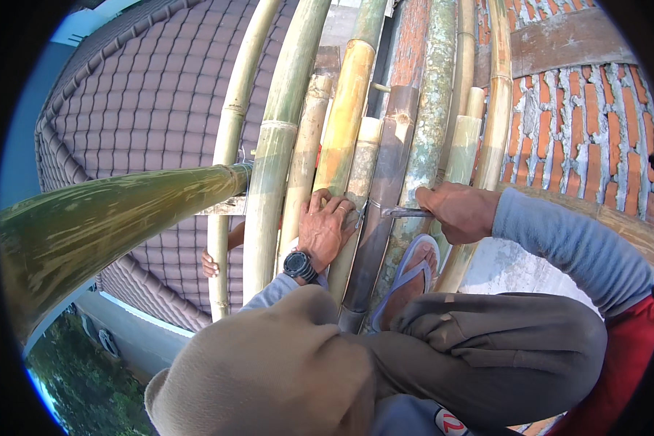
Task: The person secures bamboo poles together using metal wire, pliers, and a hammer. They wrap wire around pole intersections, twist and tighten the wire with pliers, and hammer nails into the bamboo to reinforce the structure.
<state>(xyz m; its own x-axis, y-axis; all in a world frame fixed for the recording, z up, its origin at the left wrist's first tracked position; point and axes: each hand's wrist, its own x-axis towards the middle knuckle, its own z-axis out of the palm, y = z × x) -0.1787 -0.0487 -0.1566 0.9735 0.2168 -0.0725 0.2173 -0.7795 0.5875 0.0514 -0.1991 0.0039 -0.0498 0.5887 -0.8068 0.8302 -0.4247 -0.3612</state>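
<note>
The left hand (325, 227) lies flat on the bamboo poles (345, 138), fingers spread and pressed against two neighbouring poles; it grips nothing, only bears on the surface. A black watch (298, 264) sits on its wrist.

The right hand (458, 211) is closed in a fist around the handle of a metal tool (403, 213). The tool's shaft runs level toward the left and its tip meets the dark pole (385, 196) just beside the left fingertips. The kind of tool cannot be told.

The poles stand side by side, near upright, touching or nearly touching along their length. Several end in cut tops at differing heights. Narrow gaps show between some of them; the gaps are slimmer than a pole.

A thick green pole (109, 218) crosses level from the left rim and butts against the upright set at a lashed joint (241, 171). It closes off the left side at hand height.

A foot in a sandal (410, 280) rests against the poles below the right hand, between two uprights. The bent knee in dark trousers (487, 341) fills the lower middle, close under both forearms.

Another person's hand (211, 263) grips a thin pole from behind, low left of the watch.

Right of the poles stands a brick wall (581, 138), near the right elbow. Left and behind lies a tiled roof (145, 94), well below. Open room exists only at the left, beyond the roof edge.
</note>
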